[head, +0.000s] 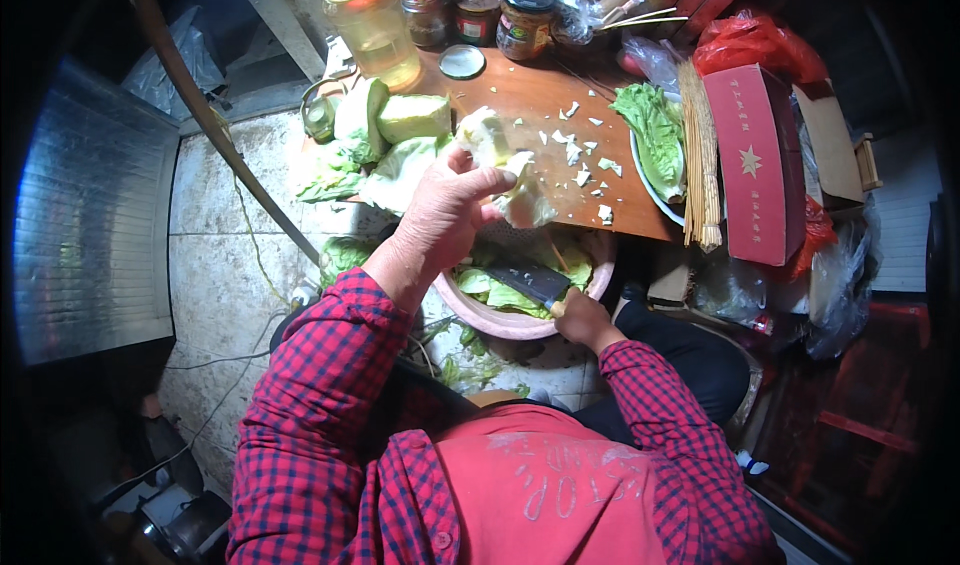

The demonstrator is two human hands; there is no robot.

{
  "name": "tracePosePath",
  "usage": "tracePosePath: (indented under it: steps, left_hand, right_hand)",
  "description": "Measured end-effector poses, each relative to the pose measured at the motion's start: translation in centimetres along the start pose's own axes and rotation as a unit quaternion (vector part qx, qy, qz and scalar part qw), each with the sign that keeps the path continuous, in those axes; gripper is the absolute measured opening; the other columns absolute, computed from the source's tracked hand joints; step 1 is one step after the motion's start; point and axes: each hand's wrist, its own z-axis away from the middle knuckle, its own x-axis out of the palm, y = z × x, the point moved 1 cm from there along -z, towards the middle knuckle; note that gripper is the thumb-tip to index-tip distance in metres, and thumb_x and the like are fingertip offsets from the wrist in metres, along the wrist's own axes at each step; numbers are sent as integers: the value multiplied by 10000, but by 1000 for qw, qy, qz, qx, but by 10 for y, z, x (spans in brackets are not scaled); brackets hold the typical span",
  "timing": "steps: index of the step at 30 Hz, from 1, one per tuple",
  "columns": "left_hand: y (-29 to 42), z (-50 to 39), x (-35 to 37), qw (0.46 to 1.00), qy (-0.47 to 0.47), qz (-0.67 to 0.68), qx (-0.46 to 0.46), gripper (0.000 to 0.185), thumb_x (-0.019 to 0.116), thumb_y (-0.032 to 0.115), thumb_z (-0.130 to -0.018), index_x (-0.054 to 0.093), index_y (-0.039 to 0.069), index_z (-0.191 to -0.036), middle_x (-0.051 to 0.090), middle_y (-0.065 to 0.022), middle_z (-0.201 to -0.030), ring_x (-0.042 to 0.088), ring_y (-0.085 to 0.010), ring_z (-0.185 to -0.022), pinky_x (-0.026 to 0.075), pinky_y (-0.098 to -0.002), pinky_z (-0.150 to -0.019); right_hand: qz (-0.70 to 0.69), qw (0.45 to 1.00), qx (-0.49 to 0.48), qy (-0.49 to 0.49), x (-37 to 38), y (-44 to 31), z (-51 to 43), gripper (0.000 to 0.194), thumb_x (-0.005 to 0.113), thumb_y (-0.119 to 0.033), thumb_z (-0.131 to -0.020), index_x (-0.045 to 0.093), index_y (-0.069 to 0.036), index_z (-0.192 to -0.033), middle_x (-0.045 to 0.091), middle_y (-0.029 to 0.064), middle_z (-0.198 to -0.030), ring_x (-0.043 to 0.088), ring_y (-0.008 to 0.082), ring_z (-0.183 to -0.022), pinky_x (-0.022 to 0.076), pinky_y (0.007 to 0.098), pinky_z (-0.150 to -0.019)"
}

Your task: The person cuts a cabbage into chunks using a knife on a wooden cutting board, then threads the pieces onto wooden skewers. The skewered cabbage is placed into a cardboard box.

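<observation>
My left hand [454,197] is raised over the near edge of the wooden table [637,205], pinching pale cabbage leaf pieces [525,197] between thumb and fingers. Lower and to the right, my right hand [589,319] grips the handle of a kitchen cleaver [529,280]. The cleaver's dark blade lies over a pinkish basin [480,319] that holds cut green leaves [491,291]. Left on the table are cut cabbage chunks [416,117] and a large loose cabbage leaf [401,175]. Small white cabbage scraps [574,152] are scattered across the tabletop.
A large plastic jar [375,39] and several lidded glass jars [525,24] line the back. On the right are a bowl [637,161] with lettuce [656,141], a bundle of thin sticks [699,167] and a red box [754,163]. Leaf scraps [469,355] litter the tiled floor.
</observation>
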Motion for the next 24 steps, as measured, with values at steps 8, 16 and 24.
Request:
tracePosePath:
  steps: [8,16,24]
  left_hand:
    - [22,8,-24,999,25,31,10,429,722,36,-796,563,98,-1189,649,-22,-1028,652,-131,-892,520,-252,-651]
    - [30,17,-40,997,19,-70,15,519,656,1,-807,530,91,-1302,637,-34,-1152,650,-155,-1010,549,-338,-831]
    - [12,20,-29,988,34,-148,6,505,619,-49,-790,529,60,-1275,641,-42,-1088,653,-173,-914,543,-330,-787]
  right_hand:
    - [-339,932,24,-128,-33,-8,31,267,654,-273,-855,633,-9,-825,583,50,-632,538,171,-469,427,336,-462]
    - [-422,903,-63,-45,-68,-21,127,243,659,-163,-801,591,-22,-988,582,18,-741,558,96,-584,448,274,-520]
    - [-520,825,-207,78,-65,-40,162,255,618,6,-748,539,-45,-985,585,13,-834,577,88,-761,501,257,-691]
